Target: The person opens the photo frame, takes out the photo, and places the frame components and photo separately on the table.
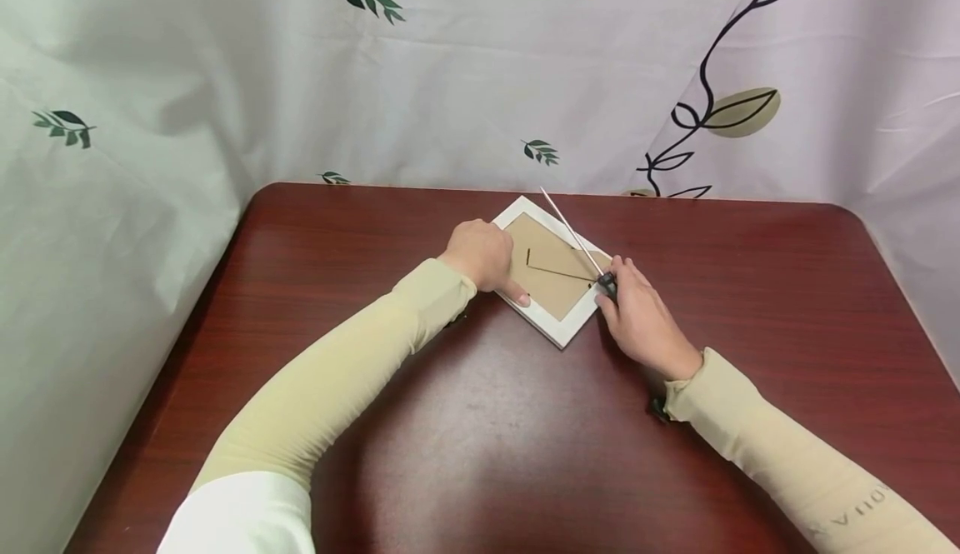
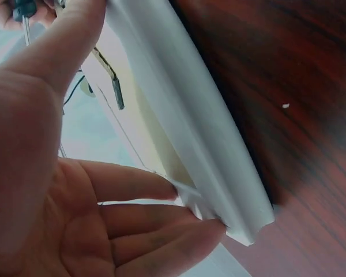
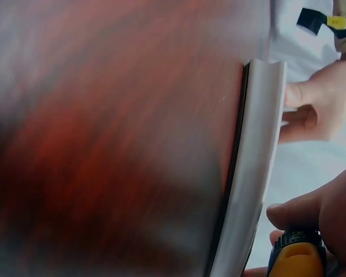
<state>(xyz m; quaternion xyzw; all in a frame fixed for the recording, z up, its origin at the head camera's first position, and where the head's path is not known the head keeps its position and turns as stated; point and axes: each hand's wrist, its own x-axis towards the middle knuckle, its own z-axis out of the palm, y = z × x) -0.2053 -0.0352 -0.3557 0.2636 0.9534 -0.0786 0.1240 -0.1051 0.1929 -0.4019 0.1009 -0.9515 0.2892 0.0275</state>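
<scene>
A white picture frame [image 1: 564, 335] lies back side up on the table, turned cornerwise. Its brown backing board [image 1: 551, 291] shows dark metal tabs and a slit. My left hand [image 1: 482, 258] holds the frame at its left corner, thumb along the near edge; in the left wrist view the fingertips touch the far end of the white moulding [image 2: 207, 138]. My right hand [image 1: 647, 321] grips a screwdriver [image 1: 572, 231] at the frame's right corner. The long metal shaft slants over the backing toward the far left, and its yellow and black handle [image 3: 300, 259] is partly hidden by the fingers.
The dark red-brown wooden table [image 1: 480, 454] has rounded far corners. White curtains [image 1: 450, 79] with leaf patterns hang close behind it and at the sides. A tiny white speck [image 2: 286, 105] lies on the wood near the frame.
</scene>
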